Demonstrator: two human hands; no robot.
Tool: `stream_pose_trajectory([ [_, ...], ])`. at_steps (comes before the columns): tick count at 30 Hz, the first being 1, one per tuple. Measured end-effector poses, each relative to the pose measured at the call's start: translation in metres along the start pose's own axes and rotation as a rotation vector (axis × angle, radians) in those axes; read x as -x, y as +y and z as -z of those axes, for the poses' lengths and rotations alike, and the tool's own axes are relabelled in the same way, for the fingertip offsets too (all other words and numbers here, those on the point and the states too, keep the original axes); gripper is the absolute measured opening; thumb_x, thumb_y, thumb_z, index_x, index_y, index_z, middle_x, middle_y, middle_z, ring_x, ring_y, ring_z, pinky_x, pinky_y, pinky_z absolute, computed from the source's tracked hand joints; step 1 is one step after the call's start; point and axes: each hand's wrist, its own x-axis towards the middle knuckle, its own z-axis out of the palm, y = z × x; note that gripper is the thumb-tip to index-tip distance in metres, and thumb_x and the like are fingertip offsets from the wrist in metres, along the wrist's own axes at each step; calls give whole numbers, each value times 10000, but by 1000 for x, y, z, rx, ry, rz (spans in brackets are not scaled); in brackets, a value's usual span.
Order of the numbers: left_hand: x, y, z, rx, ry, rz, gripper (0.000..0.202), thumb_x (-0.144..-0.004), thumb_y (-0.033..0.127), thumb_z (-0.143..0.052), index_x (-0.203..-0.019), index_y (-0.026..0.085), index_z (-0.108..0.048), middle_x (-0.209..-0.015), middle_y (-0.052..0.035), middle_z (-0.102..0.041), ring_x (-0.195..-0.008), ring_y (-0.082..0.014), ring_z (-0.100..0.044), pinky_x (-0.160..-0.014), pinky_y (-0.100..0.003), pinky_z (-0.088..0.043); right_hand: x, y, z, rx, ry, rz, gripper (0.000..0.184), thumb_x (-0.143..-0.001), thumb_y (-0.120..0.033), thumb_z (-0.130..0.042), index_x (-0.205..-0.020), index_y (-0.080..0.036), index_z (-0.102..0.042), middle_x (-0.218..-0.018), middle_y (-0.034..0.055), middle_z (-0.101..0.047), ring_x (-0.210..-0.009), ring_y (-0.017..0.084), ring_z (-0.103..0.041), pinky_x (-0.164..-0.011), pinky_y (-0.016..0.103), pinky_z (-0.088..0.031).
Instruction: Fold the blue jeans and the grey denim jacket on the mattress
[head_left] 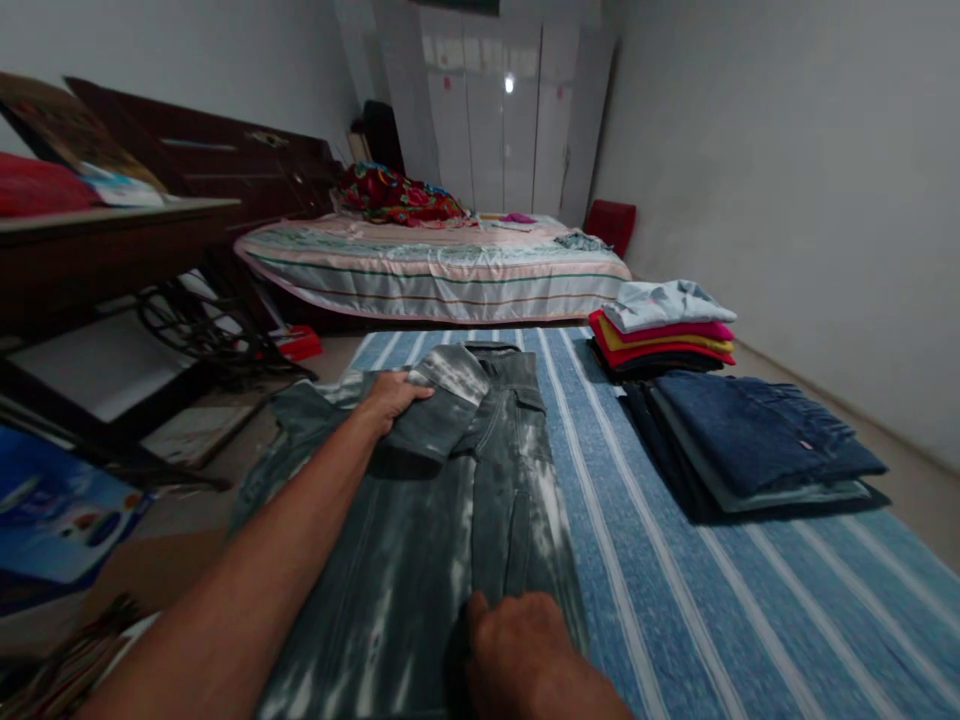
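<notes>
A dark grey-green denim jacket (427, 540) with pale streaks lies spread on the blue-and-white striped cloth, collar at the far end. One sleeve is folded across its front, and my left hand (396, 398) grips that sleeve near its outer fold, thumb on top. Close to me, my right hand (525, 640) is closed in a fist on the lower front of the jacket, seemingly pinching the fabric. Its fingertips are hidden from view. The other sleeve side spreads toward the left edge of the cloth.
Folded jeans (757, 430) lie stacked at the right of the striped cloth (637, 540). Behind them rises a pile of folded shirts (664, 330). A bed (435, 280) stands beyond, a sewing-machine table (120, 215) at left, with a blue box (64, 510) below.
</notes>
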Motion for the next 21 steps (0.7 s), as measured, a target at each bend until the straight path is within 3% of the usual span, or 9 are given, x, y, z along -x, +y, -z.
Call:
stream_pose_trajectory([
  [3, 3, -14, -5, 28, 5, 11, 272, -486, 245, -774, -724, 180, -659, -638, -20, -683, -607, -213, -658, -547, -298, -531, 11, -2, 5, 59, -53, -88, 352, -805, -258, -542, -1116, -108, -610, -836, 175, -713, -741, 308, -696, -598, 382, -523],
  [7, 2, -22, -14, 44, 13, 28, 291, -495, 240, -760, -764, 186, -665, -696, -7, -688, -652, -199, -654, -602, -293, -525, 28, 10, 20, -49, -9, -39, 298, -869, -326, -473, -1074, -164, -617, -854, 135, -719, -801, 280, -691, -667, 356, -494],
  [10, -1, -20, -19, 28, 33, -15, 292, -487, 221, -753, -762, 176, -667, -719, -6, -688, -689, -196, -651, -649, -294, -522, 36, 25, 25, -149, -39, 55, 311, -870, -346, -479, -1113, -215, -621, -903, 89, -725, -846, 240, -681, -702, 311, -462],
  [13, -2, -13, -23, 7, 41, -101, 285, -509, 218, -734, -782, 165, -674, -716, -3, -681, -707, -192, -644, -682, -294, -520, 42, 35, 23, -230, -57, 160, 345, -855, -257, -481, -1175, -253, -610, -963, 44, -720, -875, 184, -664, -733, 265, -438],
  [17, 0, -2, -25, 1, 89, -179, 283, -540, 222, -726, -810, 156, -678, -734, 1, -675, -731, -186, -636, -700, -280, -515, 45, 36, 19, -278, -50, 229, 372, -834, -173, -460, -1163, -231, -623, -974, 35, -711, -877, 155, -647, -742, 241, -424],
  [21, 1, 0, -28, -26, 88, -158, 280, -574, 213, -714, -843, 146, -674, -734, 7, -670, -730, -170, -632, -681, -252, -510, 48, 32, 16, -296, 9, 246, 309, -847, -147, -420, -1056, -209, -639, -925, 26, -694, -841, 134, -632, -723, 230, -408],
])
